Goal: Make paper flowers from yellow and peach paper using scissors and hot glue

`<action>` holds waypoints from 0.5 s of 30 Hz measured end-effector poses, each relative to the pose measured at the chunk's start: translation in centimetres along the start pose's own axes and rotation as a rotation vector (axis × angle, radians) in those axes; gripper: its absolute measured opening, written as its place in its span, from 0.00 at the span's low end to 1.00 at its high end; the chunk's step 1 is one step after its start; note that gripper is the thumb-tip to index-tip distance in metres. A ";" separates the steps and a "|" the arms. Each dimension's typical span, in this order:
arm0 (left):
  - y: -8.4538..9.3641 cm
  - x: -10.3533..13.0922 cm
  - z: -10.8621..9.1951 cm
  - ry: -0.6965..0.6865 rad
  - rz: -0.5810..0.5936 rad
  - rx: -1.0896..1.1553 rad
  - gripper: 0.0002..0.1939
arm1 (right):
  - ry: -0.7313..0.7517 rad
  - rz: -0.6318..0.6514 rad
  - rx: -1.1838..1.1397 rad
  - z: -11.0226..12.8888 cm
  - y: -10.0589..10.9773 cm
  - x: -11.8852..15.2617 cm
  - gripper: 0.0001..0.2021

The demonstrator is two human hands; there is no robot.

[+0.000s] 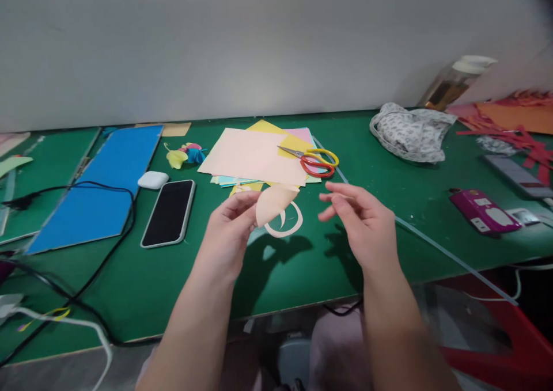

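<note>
My left hand [235, 218] is closed on a cream paper piece [274, 204], which looks curved or folded into a half-round shape. To its right, my right hand [360, 215] hovers over the table with its fingers bent and somewhat apart; I see nothing in it. Below the held piece lies a cream ring-shaped paper cut-out [298, 224] on the green tabletop. Beyond both hands, scissors [317, 162] with red and yellow handles rest on a stack of coloured paper [250, 152]. Small paper flowers [177, 158] sit left of the stack.
On the left are a phone [168, 212], a white earphone case [152, 179], a blue board [99, 189] and black cables. At right stand a fabric pouch [415, 135], a bottle [458, 83], a purple device [484, 211] and red paper strips [529, 143]. A wall closes the back.
</note>
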State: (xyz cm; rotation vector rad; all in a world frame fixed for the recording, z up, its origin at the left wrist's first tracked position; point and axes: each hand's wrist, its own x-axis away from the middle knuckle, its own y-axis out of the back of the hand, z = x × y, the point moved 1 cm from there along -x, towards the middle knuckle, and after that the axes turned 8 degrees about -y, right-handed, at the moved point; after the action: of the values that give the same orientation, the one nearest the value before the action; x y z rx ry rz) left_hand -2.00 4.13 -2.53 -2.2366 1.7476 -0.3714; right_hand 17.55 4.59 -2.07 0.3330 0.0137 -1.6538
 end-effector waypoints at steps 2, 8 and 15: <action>-0.2 0.2 0.3 0.081 0.055 0.051 0.10 | 0.008 0.026 -0.051 0.1 -0.1 0.2 0.08; -1.0 1.0 0.6 -0.016 0.110 -0.106 0.07 | 0.130 0.095 -0.126 0.1 -0.3 0.1 0.10; -1.0 1.1 0.2 -0.121 0.119 -0.191 0.06 | 0.166 0.194 -0.066 0.2 -0.2 0.1 0.10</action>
State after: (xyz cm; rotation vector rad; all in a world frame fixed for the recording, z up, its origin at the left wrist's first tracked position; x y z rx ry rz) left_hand -0.77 3.30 -2.35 -2.2141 1.9108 -0.0437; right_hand 17.29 4.50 -1.92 0.4080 0.1559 -1.4274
